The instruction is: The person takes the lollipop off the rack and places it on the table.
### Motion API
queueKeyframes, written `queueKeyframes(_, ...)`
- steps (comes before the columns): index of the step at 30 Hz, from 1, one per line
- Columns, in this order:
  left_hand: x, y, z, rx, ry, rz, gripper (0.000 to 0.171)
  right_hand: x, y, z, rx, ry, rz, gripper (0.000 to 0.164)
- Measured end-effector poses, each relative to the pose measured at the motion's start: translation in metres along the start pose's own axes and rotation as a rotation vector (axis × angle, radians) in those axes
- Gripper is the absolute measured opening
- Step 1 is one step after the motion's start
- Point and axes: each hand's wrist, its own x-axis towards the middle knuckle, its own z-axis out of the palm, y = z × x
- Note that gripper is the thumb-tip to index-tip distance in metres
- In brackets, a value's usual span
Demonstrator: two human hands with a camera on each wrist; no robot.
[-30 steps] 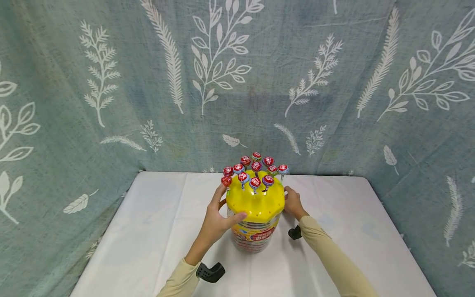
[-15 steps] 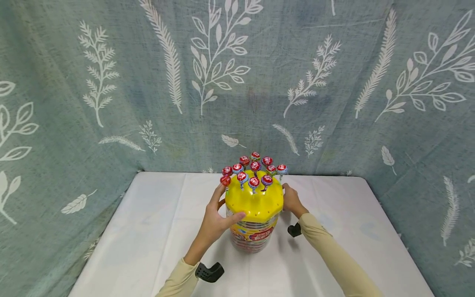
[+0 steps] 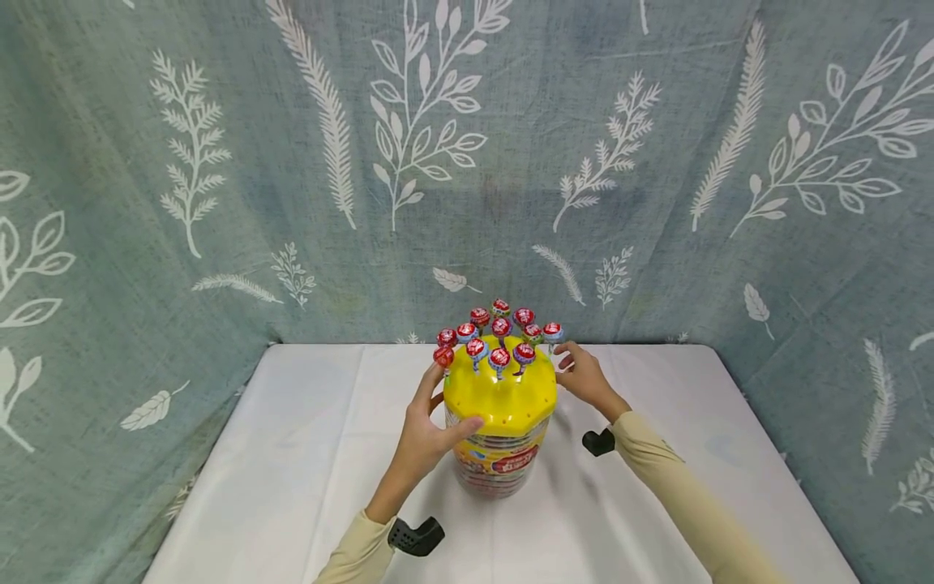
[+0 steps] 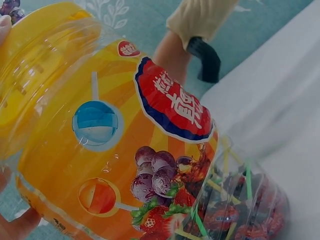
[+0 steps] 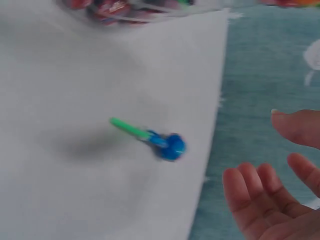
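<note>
A clear ribbed plastic jar [image 3: 499,469] with a bright yellow scalloped lid [image 3: 499,399] stands upright on a table covered in white cloth [image 3: 306,462], about midway between the left and right edges and nearer the far edge than the near part of the view. The left hand [image 3: 426,430] is clamped round the jar's left side at the lid, its thumb lying across the lid's front rim. The right hand [image 3: 585,378] is just beside the lid's right side, thumb and fingers apart with nothing between them. Twelve round lollipops in shiny, mostly red-topped wrappers [image 3: 501,328] stand in the lid, mainly over its far half, with small bare holes along its front. In the left wrist view, an orange paper label [image 4: 120,160] printed with grapes and strawberries wraps the jar, and red-wrapped lollipops with green and yellow sticks [image 4: 250,215] lie inside at its bottom. One loose blue-wrapped lollipop with a green stick [image 5: 155,141] lies on the cloth close to the table edge, before a grey-green curtain with white leaf prints [image 3: 503,243].
</note>
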Motion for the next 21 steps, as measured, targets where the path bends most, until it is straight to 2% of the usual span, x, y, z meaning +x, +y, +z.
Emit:
queueKeyframes(7, 0.000, 0.001, 0.001, -0.001, 0.013, 0.000, 0.085, -0.009, -0.019, -0.025, 0.078, 0.013, 0.005, 0.043)
queueKeyframes(16, -0.003, 0.000, 0.002, 0.006, 0.021, -0.010, 0.087, -0.023, -0.033, -0.048, 0.126, 0.030, -0.086, 0.038)
queueKeyframes(20, -0.003, 0.001, 0.002, 0.013, 0.024, 0.005, 0.086, -0.030, -0.044, -0.057, 0.139, 0.044, -0.143, 0.038)
queueKeyframes(21, -0.003, 0.006, 0.001, 0.011, 0.024, 0.000, 0.087, -0.031, -0.047, -0.059, 0.139, 0.048, -0.156, 0.038)
